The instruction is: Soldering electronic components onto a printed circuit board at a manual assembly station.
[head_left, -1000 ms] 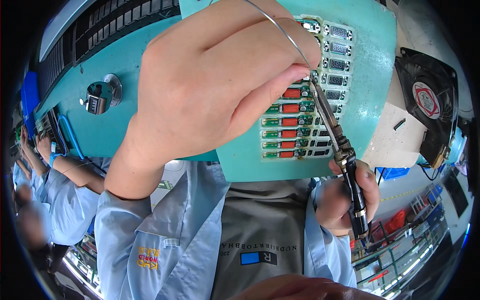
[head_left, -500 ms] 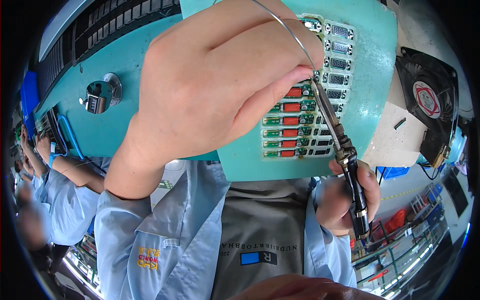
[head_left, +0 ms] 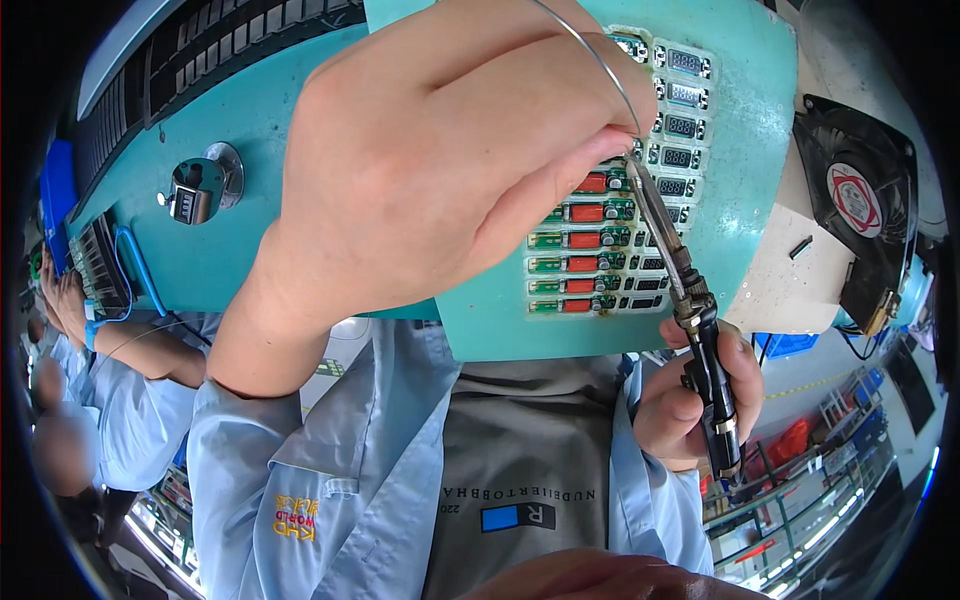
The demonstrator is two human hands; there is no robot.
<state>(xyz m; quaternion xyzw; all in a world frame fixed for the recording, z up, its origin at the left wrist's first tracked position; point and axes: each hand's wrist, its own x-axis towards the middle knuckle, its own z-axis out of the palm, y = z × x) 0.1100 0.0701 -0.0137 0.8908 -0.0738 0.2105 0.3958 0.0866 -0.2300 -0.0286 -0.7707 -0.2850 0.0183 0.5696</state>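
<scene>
My left hand (head_left: 430,160) arches over a green plate (head_left: 490,335), its thumb and fingers pinching a thin solder wire (head_left: 612,75). In my right hand (head_left: 668,412) is a soldering iron (head_left: 716,385), gripped by its dark handle and slanting up and left. Its tip meets or nearly meets the wire's end by my left fingertips; exact contact is too small to tell. Under them, small circuit boards with red components (head_left: 582,240) sit in rows on the plate, beside a column of small digit displays (head_left: 680,127). My left hand covers some of the boards.
A metal tally counter (head_left: 192,192) stands on the green mat at the left. At the right are a black fan (head_left: 850,200) and a small dark part (head_left: 800,247) on a beige surface. A co-worker's hands (head_left: 65,300) are at a dark rack on the far left.
My left hand, the wire and the soldering iron's tip have shifted slightly right. My right hand's grip looks much the same. The co-worker's hands have moved at the far left.
</scene>
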